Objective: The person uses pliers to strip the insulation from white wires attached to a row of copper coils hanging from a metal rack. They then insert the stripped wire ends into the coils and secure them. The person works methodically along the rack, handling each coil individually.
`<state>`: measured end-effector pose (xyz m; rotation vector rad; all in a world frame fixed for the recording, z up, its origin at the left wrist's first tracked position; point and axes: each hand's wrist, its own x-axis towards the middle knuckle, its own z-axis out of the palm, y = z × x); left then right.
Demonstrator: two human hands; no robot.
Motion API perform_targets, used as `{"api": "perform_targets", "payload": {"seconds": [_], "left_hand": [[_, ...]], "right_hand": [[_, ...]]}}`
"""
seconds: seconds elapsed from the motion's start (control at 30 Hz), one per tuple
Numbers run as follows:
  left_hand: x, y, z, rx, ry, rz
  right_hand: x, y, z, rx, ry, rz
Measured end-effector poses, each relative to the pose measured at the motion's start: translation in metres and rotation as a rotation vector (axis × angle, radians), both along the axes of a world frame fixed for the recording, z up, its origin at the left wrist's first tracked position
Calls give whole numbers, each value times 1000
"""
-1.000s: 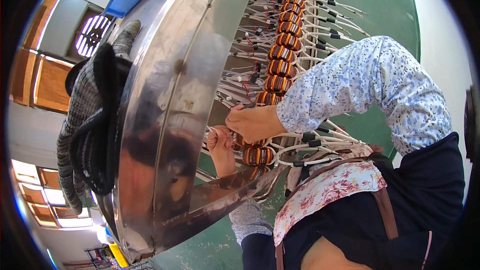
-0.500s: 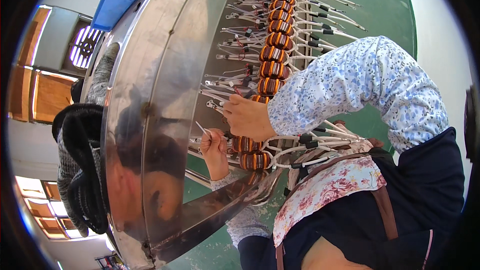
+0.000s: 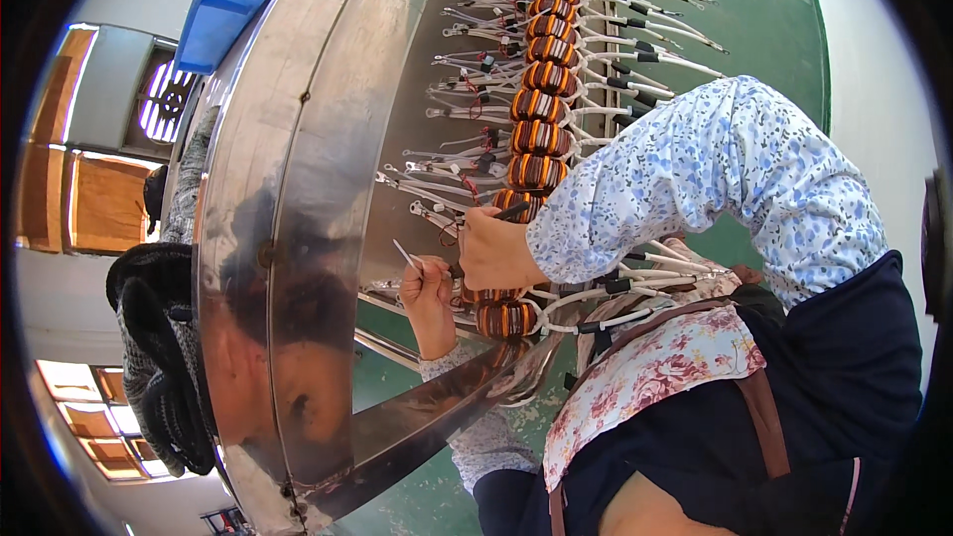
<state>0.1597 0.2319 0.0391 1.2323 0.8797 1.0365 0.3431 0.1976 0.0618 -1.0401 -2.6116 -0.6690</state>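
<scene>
My left hand (image 3: 427,306) is closed, pinching a thin white stick-like piece (image 3: 404,254) that points up and left from the fingertips; whether it is a wire end or a separate strip cannot be made out. Right beside it, my right hand (image 3: 491,251) is closed around a slim dark handle (image 3: 512,210); the working end is hidden. Both hands are over the near end of a long row of wound coils (image 3: 540,139), brown with orange bands. White leads with metal lug ends (image 3: 422,181) stick out to the left of the row. One coil (image 3: 506,320) lies just below my right hand.
A shiny metal panel (image 3: 328,139) runs along the left, with a strut (image 3: 437,402) crossing below my hands. Thicker white leads with black sleeves (image 3: 645,52) spread to the right over green floor. A blue bin (image 3: 228,15) and dark knitted cloth (image 3: 159,337) are at far left.
My right hand has turned and drawn slightly down toward the left hand, so the dark handle now shows. The left hand stays nearly in place. The view has shifted slightly.
</scene>
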Motion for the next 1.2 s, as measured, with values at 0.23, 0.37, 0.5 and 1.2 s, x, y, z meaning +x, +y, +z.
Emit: {"api": "perform_targets", "payload": {"seconds": [0.23, 0.37, 0.5, 1.2], "left_hand": [[-24, 0, -5, 61, 13, 66], [-26, -3, -4, 46, 10, 67], [-33, -3, -11, -45, -102, 90], [-6, 3, -1, 14, 51, -12]], "right_hand": [[12, 19, 3, -243, 88, 85], [19, 28, -10, -276, 206, 147], [22, 28, 9, -398, 94, 129], [-3, 9, 2, 88, -186, -42]]}}
